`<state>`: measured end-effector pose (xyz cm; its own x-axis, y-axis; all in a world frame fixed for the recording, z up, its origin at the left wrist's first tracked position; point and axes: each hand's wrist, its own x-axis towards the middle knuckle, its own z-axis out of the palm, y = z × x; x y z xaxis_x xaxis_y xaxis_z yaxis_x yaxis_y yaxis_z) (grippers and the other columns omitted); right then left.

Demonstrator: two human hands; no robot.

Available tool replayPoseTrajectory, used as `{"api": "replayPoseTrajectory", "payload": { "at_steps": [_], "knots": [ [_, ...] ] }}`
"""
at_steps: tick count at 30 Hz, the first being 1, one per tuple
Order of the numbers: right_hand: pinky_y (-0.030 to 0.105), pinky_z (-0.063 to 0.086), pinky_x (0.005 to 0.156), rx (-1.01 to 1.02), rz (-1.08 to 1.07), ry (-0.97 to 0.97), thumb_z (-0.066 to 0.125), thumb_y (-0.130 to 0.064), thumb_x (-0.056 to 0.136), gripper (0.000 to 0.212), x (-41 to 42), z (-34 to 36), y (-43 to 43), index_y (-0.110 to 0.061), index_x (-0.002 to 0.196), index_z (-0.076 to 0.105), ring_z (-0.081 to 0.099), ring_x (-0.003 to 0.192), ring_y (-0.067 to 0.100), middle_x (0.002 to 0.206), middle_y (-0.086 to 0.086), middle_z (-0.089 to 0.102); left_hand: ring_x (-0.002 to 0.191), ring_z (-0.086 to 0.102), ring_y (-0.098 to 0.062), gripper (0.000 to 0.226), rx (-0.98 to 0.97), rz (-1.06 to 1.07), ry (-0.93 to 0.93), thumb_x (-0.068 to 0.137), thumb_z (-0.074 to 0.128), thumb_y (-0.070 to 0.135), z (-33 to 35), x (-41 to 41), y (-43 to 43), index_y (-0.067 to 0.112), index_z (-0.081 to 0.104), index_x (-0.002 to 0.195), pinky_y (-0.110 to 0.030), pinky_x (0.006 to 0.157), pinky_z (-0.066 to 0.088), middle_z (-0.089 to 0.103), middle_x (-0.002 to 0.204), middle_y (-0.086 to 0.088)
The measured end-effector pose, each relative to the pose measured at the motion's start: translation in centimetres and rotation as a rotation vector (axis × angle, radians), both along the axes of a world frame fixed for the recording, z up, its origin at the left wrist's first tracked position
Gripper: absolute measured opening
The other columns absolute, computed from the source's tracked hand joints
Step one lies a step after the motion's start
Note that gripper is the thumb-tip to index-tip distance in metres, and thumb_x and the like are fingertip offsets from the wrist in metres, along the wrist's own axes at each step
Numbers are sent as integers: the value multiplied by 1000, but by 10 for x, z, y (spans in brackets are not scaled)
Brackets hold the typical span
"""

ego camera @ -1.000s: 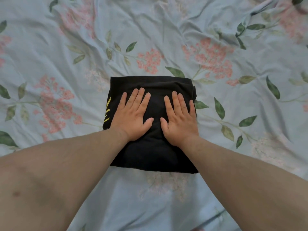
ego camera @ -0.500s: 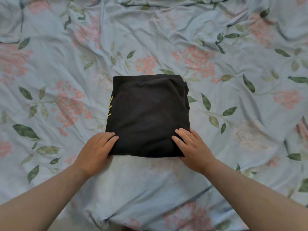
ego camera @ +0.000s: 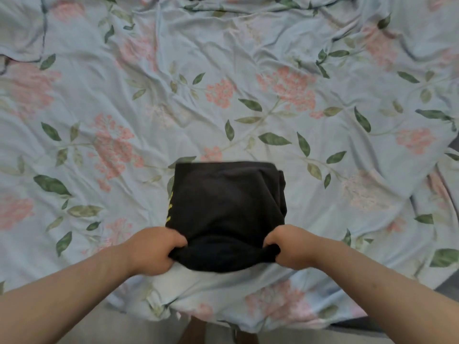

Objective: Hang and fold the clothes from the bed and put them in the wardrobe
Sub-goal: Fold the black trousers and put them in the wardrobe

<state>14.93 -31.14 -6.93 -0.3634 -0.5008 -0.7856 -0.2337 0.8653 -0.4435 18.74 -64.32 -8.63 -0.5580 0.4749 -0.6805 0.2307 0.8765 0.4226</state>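
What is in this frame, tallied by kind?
Folded black garment: 1, gripped at its near edge
Hands: 2, left hand and right hand
Floral bedsheet: 1
Total: 4

Yellow print (ego camera: 169,210) on the folded black garment (ego camera: 227,204) is mostly hidden; bed (ego camera: 248,95) cropped by the edges.

The folded black garment (ego camera: 227,209) is a compact, almost square bundle on the wrinkled floral bed sheet (ego camera: 248,70), near the sheet's front edge. Small yellow marks show along its left side. Its near edge is bunched and raised a little at both corners.
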Motion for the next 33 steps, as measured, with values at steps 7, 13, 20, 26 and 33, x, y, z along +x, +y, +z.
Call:
{"api": "replayPoseTrajectory", "payload": {
  "at_steps": [7,13,20,26,33],
  "knots": [
    [24,51,60,-56,-623,-110,59,-7,72,13,-11,26,21,-12,83,65,63,67,14,72,0,62,73,65,-9,17,296,692,-472,63,68,10,24,-10,-6,15,70,78,-26,72,47,68,73,1],
    [21,45,65,-205,-1274,188,66,-20,91,30,-53,7,2,-24,118,53,64,89,15,95,1,64,95,66,-23,24,310,1267,-124,90,52,3,6,-52,8,17,66,103,-37,81,53,72,97,-5],
    [45,29,114,-72,-563,845,50,-33,95,49,-31,-23,-53,-9,138,52,44,134,30,146,14,48,110,52,-32,38,-58,1072,465,92,47,11,-13,-60,50,5,50,130,-43,94,42,56,124,-15],
    [43,24,116,53,-320,743,43,-55,88,70,-18,-63,-52,-15,146,46,37,143,29,155,12,40,146,25,-30,61,14,326,595,94,37,39,-44,-34,85,12,38,149,-48,121,11,35,156,-14],
    [46,19,119,131,-343,707,43,-61,81,82,-23,-89,-51,-14,148,42,32,145,34,155,16,38,145,30,-29,70,-150,287,458,88,36,43,-80,-41,84,11,38,149,-46,120,11,35,156,-12]
  ]
}}
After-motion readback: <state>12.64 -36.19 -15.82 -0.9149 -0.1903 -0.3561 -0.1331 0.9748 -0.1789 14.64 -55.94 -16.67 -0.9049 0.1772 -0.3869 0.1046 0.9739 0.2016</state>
